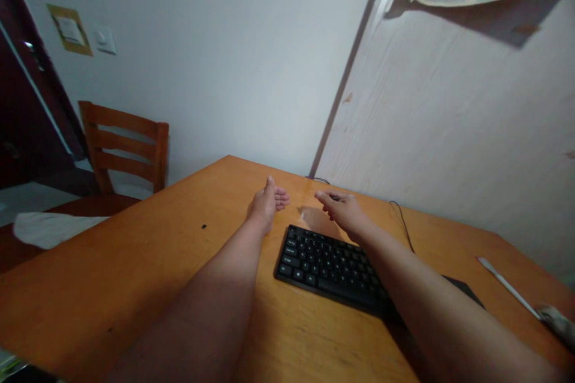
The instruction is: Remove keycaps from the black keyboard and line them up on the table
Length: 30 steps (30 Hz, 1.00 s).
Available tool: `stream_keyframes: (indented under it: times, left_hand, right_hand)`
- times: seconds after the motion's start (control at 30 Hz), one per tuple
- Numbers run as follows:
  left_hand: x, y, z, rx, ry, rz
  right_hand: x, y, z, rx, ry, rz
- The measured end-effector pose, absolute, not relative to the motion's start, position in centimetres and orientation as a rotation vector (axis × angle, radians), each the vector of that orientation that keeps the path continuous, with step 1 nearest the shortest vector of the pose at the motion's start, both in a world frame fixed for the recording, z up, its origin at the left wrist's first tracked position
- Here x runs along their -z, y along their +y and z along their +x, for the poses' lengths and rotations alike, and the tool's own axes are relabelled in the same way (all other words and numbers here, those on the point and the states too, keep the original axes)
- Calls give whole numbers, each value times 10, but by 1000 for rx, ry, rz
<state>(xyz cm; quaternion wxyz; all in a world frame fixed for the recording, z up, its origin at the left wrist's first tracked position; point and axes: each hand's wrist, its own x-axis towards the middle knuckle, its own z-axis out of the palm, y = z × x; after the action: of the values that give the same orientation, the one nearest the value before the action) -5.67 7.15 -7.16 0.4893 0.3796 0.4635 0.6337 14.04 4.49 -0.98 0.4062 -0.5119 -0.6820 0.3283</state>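
Observation:
A black keyboard (332, 266) lies on the wooden table (171, 251), partly covered by my right forearm. Just beyond its far left corner, my left hand (266, 206) rests edge-down with the fingers stretched out and nothing in them. My right hand (341, 210) hovers above the keyboard's far edge, fingers pinched together. From that pinch a thin, shiny metallic tool (345, 197) sticks out; its exact kind is too small to make out. A tiny black piece (203, 226) lies on the table left of my left hand.
A cable (402, 221) runs behind the keyboard. To the right lie a long white stick-like tool (507, 287) and a crumpled cloth (557, 320). A wooden chair (123, 143) with a white cloth (49, 228) on its seat stands left. The wall (233, 60) borders the table's far side.

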Motion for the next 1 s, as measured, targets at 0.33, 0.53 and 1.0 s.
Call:
stream_keyframes:
  times: [0.33, 0.53, 1.0]
  left_hand:
    - [63, 59, -50, -1431, 1195, 1109]
    - [63, 54, -48, -1306, 1197, 1261]
    - [63, 50, -48, -1197, 1192, 1373]
  right_hand:
    - [-17, 2, 168, -893, -1406, -1211]
    - [0, -2, 164, -993, -1429, -1171]
    - [5, -7, 156, -1066, -1492, -1137]
